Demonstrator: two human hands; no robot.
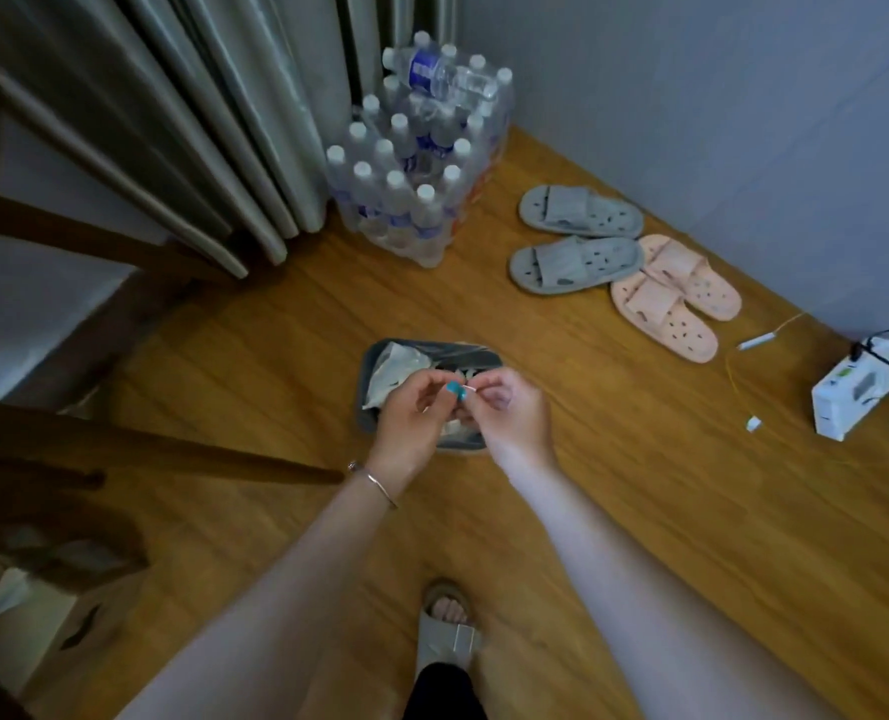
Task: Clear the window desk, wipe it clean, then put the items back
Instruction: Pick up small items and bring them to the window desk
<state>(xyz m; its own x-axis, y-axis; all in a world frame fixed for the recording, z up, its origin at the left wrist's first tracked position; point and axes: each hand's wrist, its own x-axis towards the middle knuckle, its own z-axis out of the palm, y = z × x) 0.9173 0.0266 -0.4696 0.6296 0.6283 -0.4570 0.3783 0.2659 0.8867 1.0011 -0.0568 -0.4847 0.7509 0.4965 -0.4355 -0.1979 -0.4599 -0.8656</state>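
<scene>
Both hands are held together over a small bin on the floor. The left hand [416, 407] is curled, and a small teal object [454, 389] is pinched at its fingertips. The right hand [510, 407] is curled likewise, and a thin white stick or strip [469, 389] projecting from the teal piece is pinched between its thumb and finger. What the object is cannot be told; it is too small and partly hidden by the fingers.

The counter itself is not clearly in view; only dark wooden framing at the left edge is seen, and it cannot be said whether that belongs to it. The step in hand is judged to be the clearing stage: a small piece of rubbish, presumably taken from the counter, is being pulled apart or unwrapped above the bin [375, 356]. The next move is judged to call for the pinch to be released directly over the opening, so that the light pieces fall inside and not onto the floor [276, 330].

Materials are noted as follows. The bin is grey, rectangular with rounded corners, lined with a thin clear bag and holding crumpled white paper or wrapping. The floor is of warm wood-grain boards, smooth. A shrink-wrapped pack of water bottles [411, 168], clear plastic with white caps, stands by the pleated grey curtain [214, 122]. Two pairs of perforated moulded slippers, one grey [577, 241] and one pink [676, 298], lie near the wall. A thin metal bangle [375, 480] is worn on the left wrist.
</scene>
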